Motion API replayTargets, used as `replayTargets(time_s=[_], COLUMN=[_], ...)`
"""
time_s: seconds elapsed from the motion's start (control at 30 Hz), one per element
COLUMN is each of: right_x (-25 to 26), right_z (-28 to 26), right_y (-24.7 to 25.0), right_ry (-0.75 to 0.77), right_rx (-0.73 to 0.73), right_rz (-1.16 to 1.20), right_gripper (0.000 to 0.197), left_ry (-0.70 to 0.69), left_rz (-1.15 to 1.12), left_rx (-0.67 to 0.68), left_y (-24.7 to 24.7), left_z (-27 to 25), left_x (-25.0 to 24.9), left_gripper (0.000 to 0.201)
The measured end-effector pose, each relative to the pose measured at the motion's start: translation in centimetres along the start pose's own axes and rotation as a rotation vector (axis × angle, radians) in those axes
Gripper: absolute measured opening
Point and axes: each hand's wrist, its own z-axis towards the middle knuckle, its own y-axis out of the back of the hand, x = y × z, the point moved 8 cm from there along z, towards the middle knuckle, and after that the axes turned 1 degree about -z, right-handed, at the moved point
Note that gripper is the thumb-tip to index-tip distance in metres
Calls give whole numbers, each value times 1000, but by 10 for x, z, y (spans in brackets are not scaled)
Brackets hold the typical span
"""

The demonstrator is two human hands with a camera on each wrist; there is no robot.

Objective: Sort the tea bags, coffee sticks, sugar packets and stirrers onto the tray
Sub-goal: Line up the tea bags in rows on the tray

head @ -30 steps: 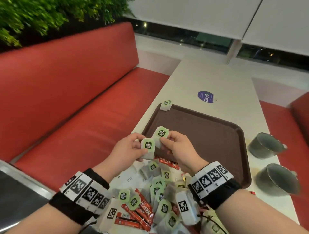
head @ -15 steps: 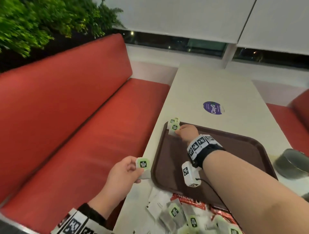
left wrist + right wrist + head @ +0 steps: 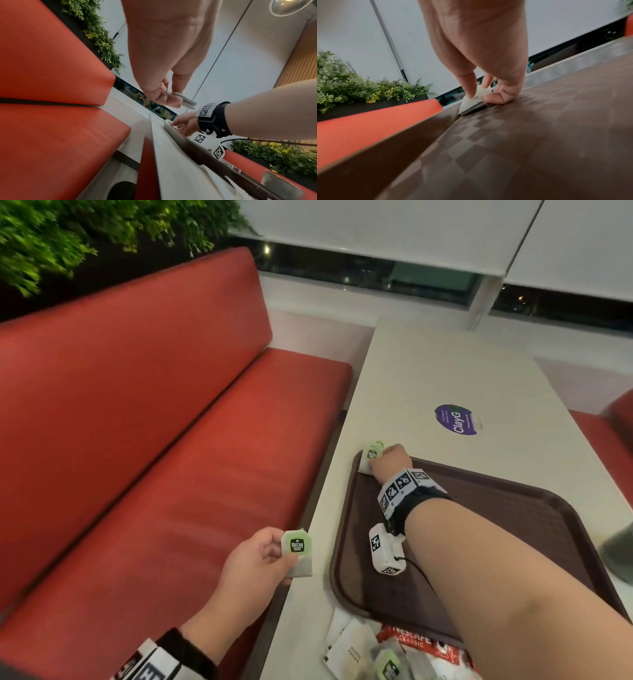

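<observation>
Right hand (image 3: 388, 460): at the tray's (image 3: 507, 529) far-left corner; the right wrist view alone shows its fingertips (image 3: 471, 93) pinching a tea bag stack (image 3: 473, 104) on the tray floor.
Left hand (image 3: 255, 563): pinches a green-tagged tea bag (image 3: 297, 553) over the surface (image 3: 428, 378) edge.
Pile (image 3: 394, 652): remaining packets, near edge, head view only.

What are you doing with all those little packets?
A person is sorting drink packets onto a dark brown plastic tray. The right hand is at the tray's far left corner, fingers on the small green-tagged tea bags lying there. The left hand holds another green-tagged tea bag by the table edge, off the tray. A pile of white sugar packets, a red coffee stick pack and more tea bags lies near the tray's closest edge.
</observation>
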Motion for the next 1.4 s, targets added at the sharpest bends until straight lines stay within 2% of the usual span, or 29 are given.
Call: replayTargets(time_s=[0.07, 0.23, 0.33, 0.4, 0.47, 0.53, 0.6, 0.67, 0.73, 0.83, 0.93, 1.03, 1.13, 1.17, 1.27, 1.4], right_x=[-4, -5, -2, 1, 2, 5, 7, 6, 5, 4, 4, -6, -18, -18, -15, -10], right_z=[0, -4, -12, -20, -35, -62, -97, -123, -136, -135, -119, -79, -40, -31, -10, 6], right_y=[-1, 2, 17, 25, 25, 17, 10, 6, 7, 11, 17, 20, 11, 8, -5, -14], right_ry=[-31, -38, 24, 118, 190, 248, 338, 406, 421, 440, 435, 286, 107, 77, 80, 94], right_rx=[-29, -9, -39, -44, 87, 341, 599, 721, 757, 721, 586, 388, 292, 265, 257, 233], right_rz=[130, 233, 262, 261, 304, 332, 238, 207, 334, 422, 396, 447, 452, 432, 181, 66], right_gripper=[35, 45, 38, 25, 11, 9, 4, 8, 8, 20, 29, 26, 10, 10, 30, 31], left_ry=[-5, -8, -28, -48, -61, -61, -67, -84, -107, -127, -118, -106, -90, -79, -57, -19], left_rz=[-1, 11, 14, 18, 20, 12, -4, -13, 7, 11, 9, 38, 20, 18, 29, 25], left_rx=[1, 7, 3, 2, 8, 7, 11, 21, 14, -17, -10, -13, -21, -24, -21, -34], left_y=[0, -5, -9, -11, -16, -23, -32, -42, -51, -55, -55, -45, -32, -29, -19, -5], left_z=[1, 2, 4, 6, 8, 10, 12, 13, 13, 16, 20, 23, 22, 20, 16, 18], left_x=[0, -3, -13, -20, -27, -33, -39, -47, -55, -64, -67, -61, -49, -44, -30, -15], left_gripper=[12, 14, 12, 11, 10, 10, 10, 9, 7, 7, 20, 32, 27, 25, 21, 19])
